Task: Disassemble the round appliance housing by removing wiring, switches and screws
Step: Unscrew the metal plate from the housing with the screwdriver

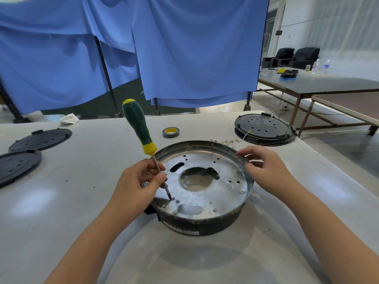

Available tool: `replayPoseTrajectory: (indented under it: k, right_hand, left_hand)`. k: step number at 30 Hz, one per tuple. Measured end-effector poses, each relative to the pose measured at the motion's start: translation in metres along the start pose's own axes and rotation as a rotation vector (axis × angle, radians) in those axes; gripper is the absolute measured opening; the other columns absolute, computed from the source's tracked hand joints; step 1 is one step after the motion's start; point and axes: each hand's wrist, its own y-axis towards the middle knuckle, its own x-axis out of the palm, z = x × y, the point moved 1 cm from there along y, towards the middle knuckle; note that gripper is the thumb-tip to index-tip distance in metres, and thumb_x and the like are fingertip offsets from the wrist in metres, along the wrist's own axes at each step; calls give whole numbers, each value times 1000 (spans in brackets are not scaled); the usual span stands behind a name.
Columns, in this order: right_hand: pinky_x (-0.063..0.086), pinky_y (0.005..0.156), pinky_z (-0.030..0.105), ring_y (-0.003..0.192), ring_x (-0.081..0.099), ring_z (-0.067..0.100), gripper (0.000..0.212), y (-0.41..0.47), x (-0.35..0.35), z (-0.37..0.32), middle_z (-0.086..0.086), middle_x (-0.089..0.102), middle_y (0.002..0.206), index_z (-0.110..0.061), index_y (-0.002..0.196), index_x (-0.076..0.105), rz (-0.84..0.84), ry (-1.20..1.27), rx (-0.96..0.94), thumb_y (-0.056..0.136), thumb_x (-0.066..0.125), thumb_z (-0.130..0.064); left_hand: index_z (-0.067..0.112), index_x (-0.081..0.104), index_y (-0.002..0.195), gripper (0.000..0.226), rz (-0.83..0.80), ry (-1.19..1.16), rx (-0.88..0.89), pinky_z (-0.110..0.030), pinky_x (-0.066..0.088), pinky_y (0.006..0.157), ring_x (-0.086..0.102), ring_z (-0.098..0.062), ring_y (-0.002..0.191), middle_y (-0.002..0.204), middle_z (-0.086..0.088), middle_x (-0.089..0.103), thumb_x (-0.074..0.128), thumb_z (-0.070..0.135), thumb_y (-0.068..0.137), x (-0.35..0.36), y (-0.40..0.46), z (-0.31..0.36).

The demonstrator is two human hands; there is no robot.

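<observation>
The round black appliance housing (205,224) sits on the white table in front of me, with a silver metal plate (221,177) inside it showing several holes and a few screws. My left hand (141,179) pinches the steel shaft of a green and yellow screwdriver (137,121), handle up and tilted away to the left. Its tip rests on a screw at the plate's near-left edge. My right hand (264,167) grips the housing's far-right rim, fingers curled over it.
A roll of grey tape (170,132) lies behind the housing. Loose wires with ring terminals (225,142) lie by the far rim. Black round covers sit at the back right (264,129) and the left (41,139). A white rag (69,118) lies at the far edge.
</observation>
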Motion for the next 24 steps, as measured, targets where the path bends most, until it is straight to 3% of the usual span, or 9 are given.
replayPoseTrajectory:
  k: [6,9,12,15,18,21,24]
  right_hand:
    - [46,80,13,93,57,5,31,-3,-1,-9,-7,63,104,-22,101,67,-49,-72,-42,81,57,0]
    - [41,81,12,95,58,2,18,0,-3,-23,-13,64,101,-26,98,68,-9,-34,-80,86,61,-15]
    - [49,83,19,89,64,2,12,4,-3,-45,-10,70,93,-25,97,69,-40,131,-82,87,63,-28]
    - [55,83,29,86,70,14,32,6,-2,-66,-1,73,92,-18,99,68,-87,333,-83,78,64,-43]
    - [58,75,29,78,71,17,43,5,-1,-73,3,73,88,-11,98,67,-56,439,-89,68,66,-42]
    - [58,78,35,74,68,13,36,3,-2,-67,-1,72,79,-20,98,70,-25,440,-72,68,66,-40]
    - [55,86,46,73,62,14,35,2,-3,-62,10,69,79,-28,99,72,-26,435,-52,67,67,-44]
  left_hand:
    - [23,67,86,18,-41,26,-15,-25,56,67,71,-10,66,74,1,72,68,4,84,-1,1,13]
    - [22,67,84,16,-128,-13,9,-16,55,61,72,-9,65,75,5,72,69,6,84,11,9,36]
    - [20,67,82,13,-262,-68,13,-13,53,59,72,-10,64,75,3,72,70,7,83,36,19,62]
    - [17,68,82,8,-391,6,33,-20,57,60,72,-11,63,77,-1,73,72,10,82,64,28,77]
    - [21,65,76,14,-486,54,47,-21,57,60,71,-10,62,76,0,72,72,10,81,82,32,82]
    - [19,64,75,16,-539,18,25,-9,45,48,69,-6,57,71,2,71,72,6,81,90,34,82]
    - [22,64,75,17,-566,17,44,-12,50,54,70,-7,60,70,5,70,73,9,80,94,37,80]
